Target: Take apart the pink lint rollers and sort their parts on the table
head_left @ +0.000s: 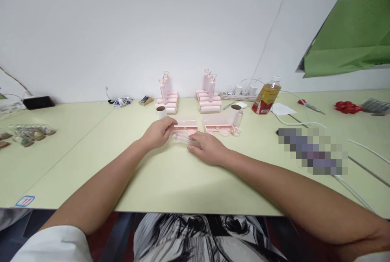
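My right hand (209,147) is closed around a slim clear tube (182,137), its left end sticking out past the fingers, low above the table. My left hand (159,133) has its fingers drawn together at the left end of a pink box (185,128); what they pinch, if anything, is hidden. Beside that box lies a second pink box (217,127) with its clear lid part raised behind it. Small pink discs (224,132) rest at its front edge. A clear tube with a pink heart-shaped loop (238,120) leans at its right end.
Behind stand rows of pink cases (210,109) with upright pink tubes (212,91). Two white rolls (161,111) flank the boxes. To the right are a drink bottle (266,96), a power strip (239,94) and white cables (304,124). Bagged stones (33,133) lie far left.
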`<action>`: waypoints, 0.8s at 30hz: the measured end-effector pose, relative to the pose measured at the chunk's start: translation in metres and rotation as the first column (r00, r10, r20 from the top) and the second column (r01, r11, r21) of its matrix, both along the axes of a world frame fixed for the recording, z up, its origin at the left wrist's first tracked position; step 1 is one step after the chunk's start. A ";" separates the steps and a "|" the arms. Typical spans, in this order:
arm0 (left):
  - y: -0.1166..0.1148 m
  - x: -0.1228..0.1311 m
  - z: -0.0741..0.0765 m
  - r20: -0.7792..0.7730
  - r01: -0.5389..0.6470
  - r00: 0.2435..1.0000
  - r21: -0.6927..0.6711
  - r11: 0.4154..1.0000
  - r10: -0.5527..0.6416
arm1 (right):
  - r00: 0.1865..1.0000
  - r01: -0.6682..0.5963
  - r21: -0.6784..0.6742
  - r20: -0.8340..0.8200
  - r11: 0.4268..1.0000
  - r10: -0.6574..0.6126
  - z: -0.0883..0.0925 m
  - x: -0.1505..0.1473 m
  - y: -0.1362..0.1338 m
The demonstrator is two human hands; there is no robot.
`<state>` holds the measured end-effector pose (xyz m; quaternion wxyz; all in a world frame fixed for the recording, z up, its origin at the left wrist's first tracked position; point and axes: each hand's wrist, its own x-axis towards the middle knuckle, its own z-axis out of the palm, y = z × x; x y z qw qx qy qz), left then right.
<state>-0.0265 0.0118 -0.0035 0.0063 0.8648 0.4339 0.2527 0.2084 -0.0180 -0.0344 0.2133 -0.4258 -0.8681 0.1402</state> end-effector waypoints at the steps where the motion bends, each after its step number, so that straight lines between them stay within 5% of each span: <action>1: -0.004 0.002 0.004 0.068 0.012 0.998 0.054 0.998 -0.015 | 1.000 0.024 -0.017 -0.012 1.000 -0.025 0.001 -0.001 -0.002; 4: -0.019 0.012 0.014 0.097 0.120 0.986 0.166 0.979 -0.137 | 0.991 0.057 -0.116 -0.111 0.992 -0.070 0.002 -0.005 -0.007; 9: -0.035 0.031 0.019 -0.168 0.331 0.928 -0.048 0.943 -0.334 | 0.874 -0.091 -0.312 -0.481 0.946 -0.074 0.001 -0.006 -0.010; 14: -0.026 0.021 0.017 -0.160 0.229 0.955 -0.135 0.964 -0.249 | 0.738 -0.256 -0.531 -0.647 0.808 -0.192 0.001 -0.005 -0.004; 18: -0.025 0.014 0.019 -0.154 0.159 0.972 -0.134 0.978 -0.178 | 0.754 -0.247 -0.557 -0.625 0.793 -0.203 -0.002 -0.005 0.001; 24: -0.040 0.039 0.009 -0.224 0.128 0.961 -0.170 0.977 -0.164 | 0.774 -0.289 -0.572 -0.611 0.767 -0.164 -0.004 -0.003 0.001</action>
